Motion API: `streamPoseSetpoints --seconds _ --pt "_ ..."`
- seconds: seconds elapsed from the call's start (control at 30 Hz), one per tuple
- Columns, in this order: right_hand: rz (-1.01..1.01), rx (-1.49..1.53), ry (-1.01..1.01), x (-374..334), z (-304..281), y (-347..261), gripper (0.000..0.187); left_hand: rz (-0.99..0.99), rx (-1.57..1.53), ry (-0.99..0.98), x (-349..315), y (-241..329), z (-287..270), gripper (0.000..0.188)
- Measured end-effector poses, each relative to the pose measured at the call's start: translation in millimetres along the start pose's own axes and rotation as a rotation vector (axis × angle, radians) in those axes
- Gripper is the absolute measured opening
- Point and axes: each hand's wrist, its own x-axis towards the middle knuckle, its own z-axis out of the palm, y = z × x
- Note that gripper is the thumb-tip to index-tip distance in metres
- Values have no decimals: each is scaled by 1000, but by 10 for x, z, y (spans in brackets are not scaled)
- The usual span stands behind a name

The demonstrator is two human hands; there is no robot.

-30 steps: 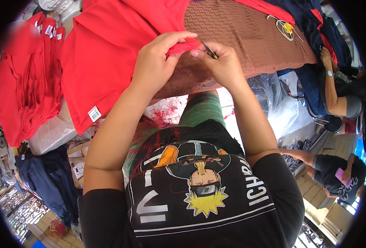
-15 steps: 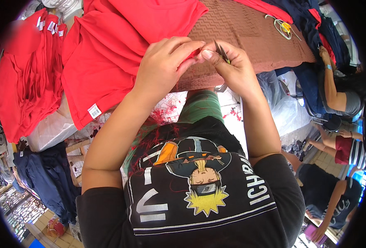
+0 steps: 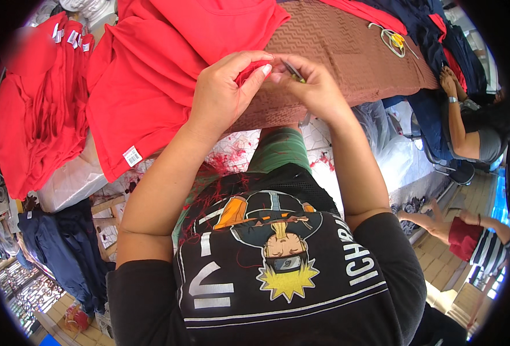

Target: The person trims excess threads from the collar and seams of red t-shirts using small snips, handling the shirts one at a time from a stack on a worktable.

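"Over the near edge of the brown-covered table, what's in hand?"

"The left hand pinches red cloth between thumb and fingers; the right hand grips small snips just beside it."

"Any advice?"

"I'd keep the cloth taut and angle the points clear of the weave and the left thumb."

"What's hidden?"

"Fingers cover most of the pinched bit. I can't tell whether the blades stand apart, or where that bit joins the red garment on the table's left, which the upper edge cuts off."

"Farther off?"

"A co-worker's hand shows too small to read; the rim crops someone in maroon."
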Motion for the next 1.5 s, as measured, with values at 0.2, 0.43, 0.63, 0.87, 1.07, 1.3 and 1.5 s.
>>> streamPoseSetpoints --seconds 0.2,0.43,0.63,0.87,1.07,1.3,1.5 --pt "-65 -162 44 47 97 69 17 29 130 -38 28 -25 -93 21" --pt "-272 -474 160 -4 161 -43 17 261 514 43 85 -15 -148 14" --pt "-211 -549 147 -57 156 -98 17 -55 252 98 28 23 -76 15" --pt "-210 -546 27 -135 -52 -359 24 -308 62 -112 67 101 -200 16" --pt "-206 -530 -61 -155 -208 -554 22 -303 27 -187 65 251 -266 16" --pt "-301 -572 -104 -111 -189 -517 20 -208 10 -131 34 277 -222 18" --pt "-390 -688 -124 -83 -197 -536 16 -152 -69 -57 7 229 -171 17"
